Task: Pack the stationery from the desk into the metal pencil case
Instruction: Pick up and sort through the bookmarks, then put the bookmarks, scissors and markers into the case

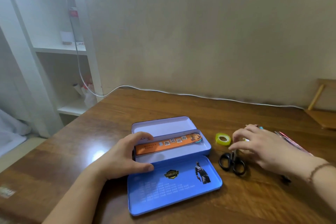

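A blue metal pencil case (203, 148) lies open in the middle of the wooden desk, its lid (174, 187) folded toward me. An orange ruler-like strip (167, 143) with printed characters rests slanted inside the tray. My left hand (125, 156) grips the case's left end, thumb at the front, fingers over the back wall. To the right lie a yellow tape roll (223, 139) and black scissors (231, 162). My right hand (261, 145) hovers over the scissors' blades, fingers pinched on a small pale item I cannot identify.
Colourful pens or sticks (291, 141) lie partly hidden behind my right hand. A white cable (181, 94) runs along the desk's back edge by the wall. A wooden stand (321, 107) sits at the far right. White shelves (60, 49) stand left of the desk.
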{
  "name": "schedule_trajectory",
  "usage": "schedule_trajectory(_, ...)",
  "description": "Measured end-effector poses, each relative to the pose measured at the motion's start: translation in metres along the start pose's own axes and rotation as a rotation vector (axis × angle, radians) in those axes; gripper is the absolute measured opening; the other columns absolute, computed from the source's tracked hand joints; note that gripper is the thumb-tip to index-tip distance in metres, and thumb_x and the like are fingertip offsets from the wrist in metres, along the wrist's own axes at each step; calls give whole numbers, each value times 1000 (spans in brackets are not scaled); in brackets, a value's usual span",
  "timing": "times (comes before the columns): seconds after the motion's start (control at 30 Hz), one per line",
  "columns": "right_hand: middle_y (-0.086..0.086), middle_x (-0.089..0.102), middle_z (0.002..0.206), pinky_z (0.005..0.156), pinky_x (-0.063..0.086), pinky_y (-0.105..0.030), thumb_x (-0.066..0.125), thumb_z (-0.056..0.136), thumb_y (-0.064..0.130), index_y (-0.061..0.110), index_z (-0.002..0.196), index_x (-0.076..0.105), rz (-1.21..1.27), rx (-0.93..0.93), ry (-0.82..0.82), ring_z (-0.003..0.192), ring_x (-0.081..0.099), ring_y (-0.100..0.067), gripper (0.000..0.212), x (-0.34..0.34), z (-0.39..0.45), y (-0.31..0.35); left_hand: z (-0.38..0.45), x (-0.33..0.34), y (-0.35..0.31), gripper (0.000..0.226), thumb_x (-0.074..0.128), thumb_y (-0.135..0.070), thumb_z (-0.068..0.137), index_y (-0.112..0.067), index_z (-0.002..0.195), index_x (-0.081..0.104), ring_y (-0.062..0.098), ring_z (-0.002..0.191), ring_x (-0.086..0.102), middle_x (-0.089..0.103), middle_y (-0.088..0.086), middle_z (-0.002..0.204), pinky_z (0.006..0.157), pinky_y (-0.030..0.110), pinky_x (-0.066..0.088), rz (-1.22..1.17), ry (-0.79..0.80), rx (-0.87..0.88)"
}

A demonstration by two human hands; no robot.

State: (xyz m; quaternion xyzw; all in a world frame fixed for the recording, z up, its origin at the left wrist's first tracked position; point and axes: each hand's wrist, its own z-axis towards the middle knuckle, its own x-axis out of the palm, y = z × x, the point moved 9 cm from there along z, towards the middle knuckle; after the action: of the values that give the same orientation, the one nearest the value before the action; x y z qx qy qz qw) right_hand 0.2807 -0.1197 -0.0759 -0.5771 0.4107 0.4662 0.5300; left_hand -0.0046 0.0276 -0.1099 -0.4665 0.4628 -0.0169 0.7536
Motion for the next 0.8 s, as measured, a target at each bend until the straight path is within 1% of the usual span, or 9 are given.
schedule_trajectory(0.17,23,37,136,98,40,-25,55,93,33,51,123,52,41,-54,-49,125,32,-6,35,10,6,4,-4,1,4,84,83,-57,57,-50,131,46,-5,124,46,46,-19,135,98,15,44,-23,9,-12)
schedule_trajectory(0.3,28,40,130,101,28,-28,60,88,36,52,102,51,29,-47,-59,127,28,-6,24,15,15,-3,-1,-1,0,63,73,-53,70,-44,128,52,-5,118,53,55,-17,132,93,7,42,-143,-10,-15)
schedule_trajectory(0.43,34,38,122,108,22,-32,63,86,35,70,93,33,108,-32,-37,127,25,-3,47,21,14,-11,1,-7,5,39,53,-41,83,-42,121,58,-1,117,55,63,-16,125,95,18,44,-259,-69,-33)
schedule_trajectory(0.57,32,51,103,115,25,-35,72,79,12,66,94,41,231,-55,-194,109,49,7,64,-1,12,-9,2,-7,9,44,35,-37,86,-35,121,61,2,117,57,66,-10,123,97,18,44,-354,-83,-54)
schedule_trajectory(0.63,27,59,91,104,38,-24,66,85,14,59,103,44,351,-82,-326,91,57,9,53,-26,11,1,3,-7,8,43,34,-36,87,-35,120,61,0,116,57,66,-10,122,94,12,43,-348,-83,-50)
schedule_trajectory(0.67,25,60,90,89,46,-21,59,91,21,56,107,44,418,-88,-348,86,58,6,42,-37,13,9,4,-7,7,42,34,-36,87,-36,119,61,-1,116,57,65,-10,122,93,12,43,-341,-81,-49)
schedule_trajectory(0.73,24,61,90,70,49,-23,48,96,32,50,110,49,486,-91,-312,81,59,0,22,-51,27,28,5,-6,8,40,37,-36,87,-38,120,60,-3,114,57,65,-13,122,92,12,44,-320,-73,-55)
schedule_trajectory(0.77,25,61,92,70,48,-23,43,97,41,45,111,53,517,-100,-271,83,59,-1,17,-53,37,38,5,-5,8,40,38,-36,87,-39,120,59,-4,113,57,64,-14,121,90,11,44,-307,-68,-60)
schedule_trajectory(0.8,26,61,94,73,47,-21,36,96,53,40,111,57,568,-111,-254,89,59,-1,29,-56,48,48,5,-6,9,39,39,-34,88,-39,121,59,-6,112,57,64,-15,121,88,9,44,-298,-69,-62)
